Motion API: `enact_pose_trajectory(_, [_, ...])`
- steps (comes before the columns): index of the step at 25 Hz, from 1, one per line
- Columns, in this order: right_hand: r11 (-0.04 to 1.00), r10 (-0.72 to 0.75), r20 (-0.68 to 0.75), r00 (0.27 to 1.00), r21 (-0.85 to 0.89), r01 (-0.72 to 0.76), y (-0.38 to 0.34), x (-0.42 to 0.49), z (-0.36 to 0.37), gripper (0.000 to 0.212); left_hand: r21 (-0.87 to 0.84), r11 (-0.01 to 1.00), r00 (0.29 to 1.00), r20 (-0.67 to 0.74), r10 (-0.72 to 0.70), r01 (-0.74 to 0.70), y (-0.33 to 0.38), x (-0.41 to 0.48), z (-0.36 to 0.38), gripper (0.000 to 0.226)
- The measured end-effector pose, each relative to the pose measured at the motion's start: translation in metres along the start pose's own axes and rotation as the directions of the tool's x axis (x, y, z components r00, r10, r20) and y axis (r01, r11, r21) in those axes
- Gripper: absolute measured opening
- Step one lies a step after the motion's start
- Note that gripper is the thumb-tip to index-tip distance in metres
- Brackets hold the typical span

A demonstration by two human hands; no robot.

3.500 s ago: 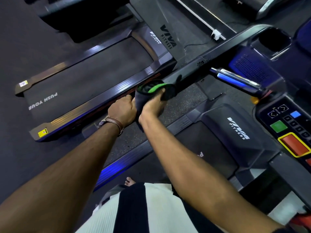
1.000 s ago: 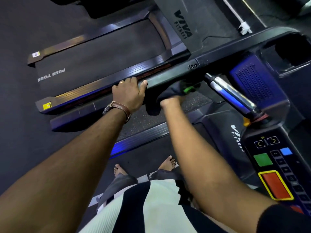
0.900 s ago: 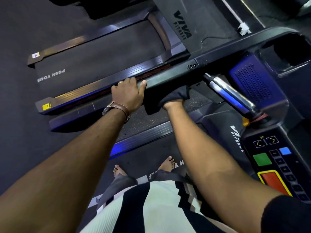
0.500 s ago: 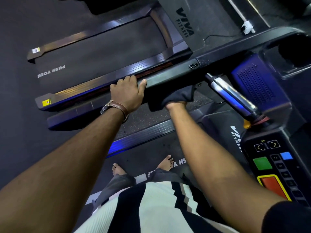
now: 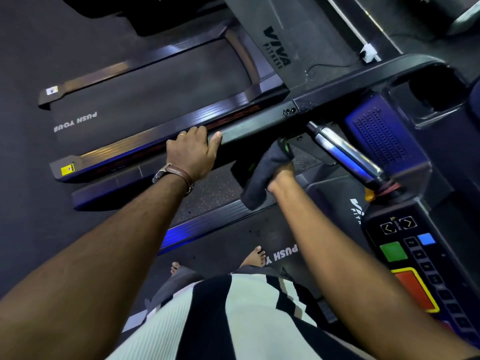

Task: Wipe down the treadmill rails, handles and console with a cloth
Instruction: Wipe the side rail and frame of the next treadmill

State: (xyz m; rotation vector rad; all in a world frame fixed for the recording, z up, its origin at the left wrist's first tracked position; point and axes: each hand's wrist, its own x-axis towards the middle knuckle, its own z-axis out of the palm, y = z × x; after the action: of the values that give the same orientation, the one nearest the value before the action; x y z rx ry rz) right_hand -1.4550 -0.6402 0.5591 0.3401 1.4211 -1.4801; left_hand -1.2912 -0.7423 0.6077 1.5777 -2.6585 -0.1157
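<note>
Two treadmills (image 5: 155, 87) on dark floor (image 5: 26, 229), left hand (image 5: 192, 154) fingers (image 5: 198, 131) curled over handrail (image 5: 259, 126), right hand (image 5: 281, 175) clutching cloth (image 5: 262, 167)

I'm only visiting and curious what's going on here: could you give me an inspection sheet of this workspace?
Surface: treadmill belt under bare feet.
Job's things: dark cloth with green trim, held just under the black handrail; chrome handle and console alongside.
Clutter: nothing seen.
Grippers: left hand grips the handrail's end; right hand grips the cloth.
Cables: black cable on the floor, running to a white plug.
Surroundings: second treadmill on the dark floor.
</note>
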Motion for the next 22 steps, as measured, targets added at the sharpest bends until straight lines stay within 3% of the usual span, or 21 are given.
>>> enact_pose_trajectory(1, [0.983,0.019,0.002,1.000,0.181,-0.019,-0.003,-0.009,-0.002,0.034,-0.001,1.000,1.000,0.006,-0.012,0.012,0.001,0.000,-0.001,0.052])
enact_pose_trajectory(3, [0.979,-0.144,-0.053,0.988,0.141,0.150,-0.009,-0.019,-0.011,0.033,-0.012,0.998,0.998,0.036,-0.061,0.061,0.007,0.001,-0.002,0.055])
enact_pose_trajectory(4, [0.929,-0.368,-0.057,0.928,-0.066,0.365,-0.017,-0.021,-0.013,0.034,-0.019,0.995,0.994,0.057,-0.096,0.097,0.009,0.002,-0.003,0.058])
enact_pose_trajectory(5, [0.779,-0.591,-0.035,0.806,-0.285,0.558,-0.028,-0.031,-0.011,0.038,-0.026,0.992,0.989,0.078,-0.125,0.127,0.010,0.003,-0.004,0.060])
enact_pose_trajectory(7, [0.279,-0.917,0.052,0.395,-0.624,0.730,-0.050,-0.044,0.002,0.047,-0.054,0.987,0.983,0.116,-0.144,0.151,0.016,0.008,-0.006,0.061])
enact_pose_trajectory(8, [0.028,-0.973,0.143,0.180,-0.704,0.710,-0.058,-0.046,0.014,0.049,-0.075,0.986,0.982,0.132,-0.136,0.147,0.021,0.011,-0.007,0.059])
enact_pose_trajectory(9, [-0.209,-0.956,0.292,0.027,-0.742,0.636,-0.064,-0.048,0.029,0.047,-0.093,0.987,0.984,0.137,-0.118,0.132,0.027,0.014,-0.008,0.057])
enact_pose_trajectory(10, [-0.390,-0.887,0.462,0.001,-0.750,0.535,-0.065,-0.039,0.041,0.045,-0.104,0.989,0.987,0.130,-0.093,0.107,0.033,0.016,-0.008,0.053])
enact_pose_trajectory(11, [-0.490,-0.803,0.589,0.083,-0.735,0.469,-0.060,-0.026,0.049,0.044,-0.105,0.991,0.991,0.114,-0.066,0.078,0.038,0.017,-0.008,0.049])
enact_pose_trajectory(12, [-0.524,-0.726,0.655,0.209,-0.724,0.448,-0.052,-0.016,0.054,0.043,-0.101,0.994,0.995,0.096,-0.037,0.047,0.040,0.016,-0.008,0.045])
enact_pose_trajectory(13, [-0.527,-0.677,0.676,0.290,-0.721,0.450,-0.045,-0.003,0.052,0.042,-0.097,0.995,0.997,0.072,-0.003,0.010,0.040,0.015,-0.006,0.042])
enact_pose_trajectory(17, [-0.550,-0.629,0.671,0.393,-0.741,0.385,-0.079,0.012,0.041,0.046,-0.083,0.996,0.999,0.021,0.040,-0.038,0.033,0.016,0.003,0.042])
enact_pose_trajectory(20, [-0.463,-0.662,0.527,0.532,-0.846,0.262,-0.122,0.019,0.041,0.054,-0.102,0.994,0.997,0.075,-0.037,0.044,0.039,0.022,0.002,0.049])
enact_pose_trajectory(22, [-0.436,-0.674,0.463,0.576,-0.878,0.195,-0.115,0.014,0.048,0.055,-0.101,0.992,0.992,0.111,-0.057,0.069,0.045,0.029,0.001,0.056])
